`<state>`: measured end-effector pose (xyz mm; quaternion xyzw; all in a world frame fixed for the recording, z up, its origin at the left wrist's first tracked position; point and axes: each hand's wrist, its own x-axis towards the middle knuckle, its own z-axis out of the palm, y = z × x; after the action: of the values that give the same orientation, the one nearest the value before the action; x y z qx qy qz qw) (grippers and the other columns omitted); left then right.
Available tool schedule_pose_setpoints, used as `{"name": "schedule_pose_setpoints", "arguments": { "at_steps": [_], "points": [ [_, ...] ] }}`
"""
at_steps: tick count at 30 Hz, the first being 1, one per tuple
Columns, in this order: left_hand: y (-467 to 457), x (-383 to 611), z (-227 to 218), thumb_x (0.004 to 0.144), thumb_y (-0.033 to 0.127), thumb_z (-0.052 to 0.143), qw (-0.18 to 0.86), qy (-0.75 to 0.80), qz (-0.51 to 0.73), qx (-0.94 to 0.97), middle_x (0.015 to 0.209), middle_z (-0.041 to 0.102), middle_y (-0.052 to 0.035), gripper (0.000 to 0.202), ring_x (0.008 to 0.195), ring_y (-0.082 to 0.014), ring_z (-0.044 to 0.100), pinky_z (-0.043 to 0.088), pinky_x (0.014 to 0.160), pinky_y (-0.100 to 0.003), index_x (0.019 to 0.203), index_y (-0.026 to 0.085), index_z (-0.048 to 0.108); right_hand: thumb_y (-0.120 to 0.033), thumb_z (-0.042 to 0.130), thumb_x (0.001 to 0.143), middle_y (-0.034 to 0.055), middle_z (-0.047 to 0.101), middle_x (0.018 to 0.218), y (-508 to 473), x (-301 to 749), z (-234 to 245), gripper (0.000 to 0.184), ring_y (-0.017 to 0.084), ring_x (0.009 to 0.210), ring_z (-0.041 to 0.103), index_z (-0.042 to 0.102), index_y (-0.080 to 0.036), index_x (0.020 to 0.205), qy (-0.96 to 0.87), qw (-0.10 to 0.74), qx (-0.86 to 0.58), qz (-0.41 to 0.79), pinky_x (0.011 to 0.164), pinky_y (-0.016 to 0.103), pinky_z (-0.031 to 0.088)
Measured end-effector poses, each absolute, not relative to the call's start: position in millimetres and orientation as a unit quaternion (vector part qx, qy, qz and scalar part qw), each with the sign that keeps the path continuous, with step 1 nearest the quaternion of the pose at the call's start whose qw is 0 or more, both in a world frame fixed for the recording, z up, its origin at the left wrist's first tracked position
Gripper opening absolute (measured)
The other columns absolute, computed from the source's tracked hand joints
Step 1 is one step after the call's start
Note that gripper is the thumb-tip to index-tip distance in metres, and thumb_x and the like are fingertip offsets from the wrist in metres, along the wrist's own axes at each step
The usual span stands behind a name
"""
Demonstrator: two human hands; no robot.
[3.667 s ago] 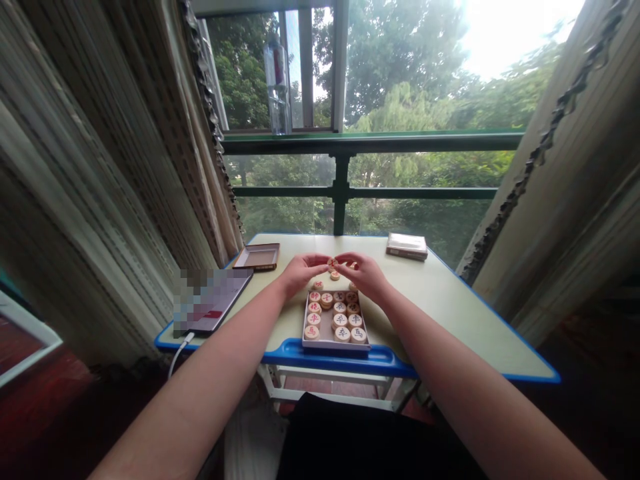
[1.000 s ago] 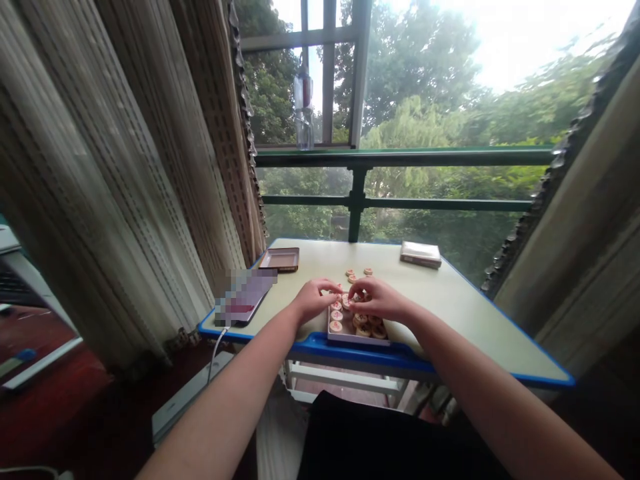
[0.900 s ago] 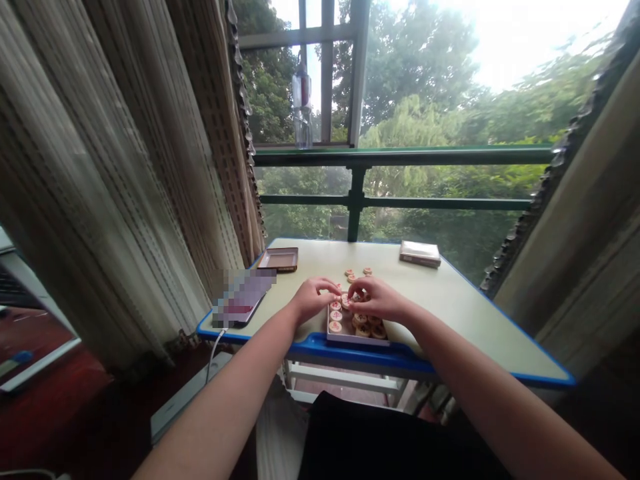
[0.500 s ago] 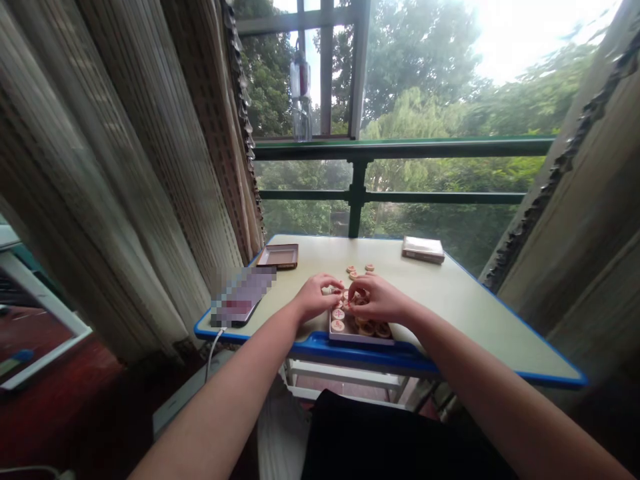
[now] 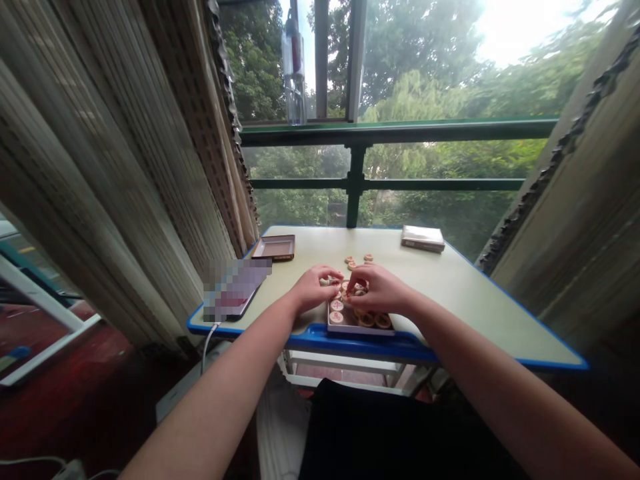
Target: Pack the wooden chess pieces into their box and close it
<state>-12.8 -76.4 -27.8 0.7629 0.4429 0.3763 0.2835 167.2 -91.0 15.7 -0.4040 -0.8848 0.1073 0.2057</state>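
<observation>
A shallow box (image 5: 367, 329) at the table's near edge holds several round wooden xiangqi pieces (image 5: 336, 317). Some lie with red characters facing up along its left side; others are heaped at the right. My left hand (image 5: 314, 290) is at the box's far left corner, thumb and fingers curled about a small pale xiangqi piece (image 5: 328, 282), partly hidden. Over the box, my right hand (image 5: 383, 288) has its fingers bent down in a pinch among the pieces. Its fingertips seem to grip one piece, largely covered by the hand.
Beyond my hands a few loose pieces (image 5: 369, 257) lie on the pale table (image 5: 460, 307). An open box lid (image 5: 274, 248) is at the back left, a phone (image 5: 240, 290) with a cable at the left edge, and a white-topped box (image 5: 423, 238) at the back right.
The view has tilted slightly downward, so everything sits a little higher in it. Both hands stay at the box, with only small shifts of the fingers.
</observation>
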Motion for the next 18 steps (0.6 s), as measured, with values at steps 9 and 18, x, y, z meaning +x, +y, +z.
{"name": "schedule_pose_setpoints", "arguments": {
  "at_steps": [9,18],
  "points": [
    [-79.3,-12.3,-25.5,0.065,0.028,0.066,0.257,0.446,0.354,0.781,0.099,0.058,-0.0072,0.029,0.098,-0.0203,0.053,0.041,0.089,-0.033,0.092,0.016,0.065,-0.031,0.062,0.062,0.0,0.057,0.062,-88.1,165.9,13.5,0.017,0.011,0.059,0.047,0.064,-0.016,0.068,-0.88,0.189,-0.418,0.126,0.054,0.021,0.033],
    [-77.9,-13.1,-26.2,0.066,0.021,0.063,0.254,0.444,0.358,0.781,0.101,0.056,-0.0071,0.025,0.1,-0.0195,0.052,0.043,0.088,-0.033,0.09,0.016,0.065,-0.029,0.062,0.063,0.0008,0.058,0.065,-88.4,167.4,14.2,0.016,0.012,0.064,0.05,0.065,-0.016,0.072,-0.885,0.187,-0.408,0.123,0.057,0.022,0.035]
  ]
}}
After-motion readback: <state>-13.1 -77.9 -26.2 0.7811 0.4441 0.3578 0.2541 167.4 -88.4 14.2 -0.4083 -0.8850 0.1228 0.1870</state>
